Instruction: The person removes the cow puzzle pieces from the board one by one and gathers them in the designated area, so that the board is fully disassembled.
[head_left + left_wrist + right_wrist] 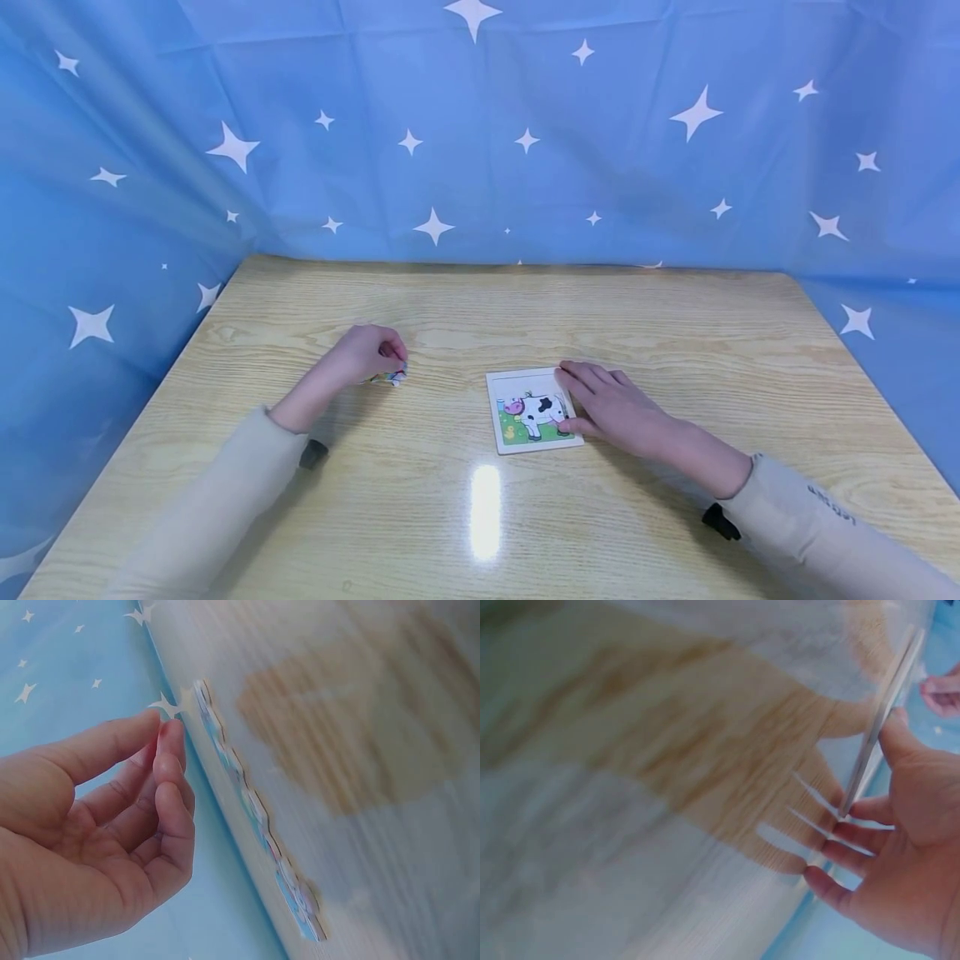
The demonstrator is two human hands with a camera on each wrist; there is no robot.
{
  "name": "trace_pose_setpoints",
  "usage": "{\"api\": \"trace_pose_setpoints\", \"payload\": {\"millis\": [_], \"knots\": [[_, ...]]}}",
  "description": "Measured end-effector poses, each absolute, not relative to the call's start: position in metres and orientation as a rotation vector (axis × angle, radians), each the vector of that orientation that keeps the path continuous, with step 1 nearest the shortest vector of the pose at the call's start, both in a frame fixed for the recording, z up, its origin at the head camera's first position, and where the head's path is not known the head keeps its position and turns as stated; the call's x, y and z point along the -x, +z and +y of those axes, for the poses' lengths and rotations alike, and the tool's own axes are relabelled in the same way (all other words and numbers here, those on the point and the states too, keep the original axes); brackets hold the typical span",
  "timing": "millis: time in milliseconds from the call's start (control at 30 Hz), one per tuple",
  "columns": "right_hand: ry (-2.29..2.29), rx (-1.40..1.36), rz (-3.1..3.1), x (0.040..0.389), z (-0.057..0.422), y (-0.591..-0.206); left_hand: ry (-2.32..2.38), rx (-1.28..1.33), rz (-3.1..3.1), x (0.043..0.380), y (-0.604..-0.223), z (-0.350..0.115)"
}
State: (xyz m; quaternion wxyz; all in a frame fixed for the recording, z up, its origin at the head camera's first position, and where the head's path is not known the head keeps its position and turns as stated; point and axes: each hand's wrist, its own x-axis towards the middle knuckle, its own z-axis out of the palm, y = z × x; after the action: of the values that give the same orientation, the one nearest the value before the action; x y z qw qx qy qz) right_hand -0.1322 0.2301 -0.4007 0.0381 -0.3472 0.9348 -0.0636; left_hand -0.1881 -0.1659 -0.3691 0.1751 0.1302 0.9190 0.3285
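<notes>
A square puzzle board [536, 446] with a pale rim lies on the table and shows a cow picture, with a plain strip at its top. My right hand [618, 408] rests at the board's right side, fingers extended to the far right corner and thumb on the right edge. From the right wrist view, the board [877, 724] appears edge-on at the thumb and fingertips. Over to the left, my left hand [367, 354] is right above several colourful puzzle pieces [393, 379], partly hidden by it. Its fingers [174, 750] bend loosely toward the thumb, with nothing visible between them.
Both hands work on a light wood-grain table [420, 517]. A blue curtain [480, 150] with white stars hangs behind the table and along its sides. Under each sleeve cuff sits a small black device [722, 522].
</notes>
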Motion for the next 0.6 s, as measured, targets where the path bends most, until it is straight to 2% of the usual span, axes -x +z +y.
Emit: {"api": "trace_pose_setpoints", "payload": {"millis": [600], "knots": [[-0.227,1.069,2.858,0.132,0.231,-0.403,0.974,-0.49,2.58,0.18,-0.372,-0.144]]}}
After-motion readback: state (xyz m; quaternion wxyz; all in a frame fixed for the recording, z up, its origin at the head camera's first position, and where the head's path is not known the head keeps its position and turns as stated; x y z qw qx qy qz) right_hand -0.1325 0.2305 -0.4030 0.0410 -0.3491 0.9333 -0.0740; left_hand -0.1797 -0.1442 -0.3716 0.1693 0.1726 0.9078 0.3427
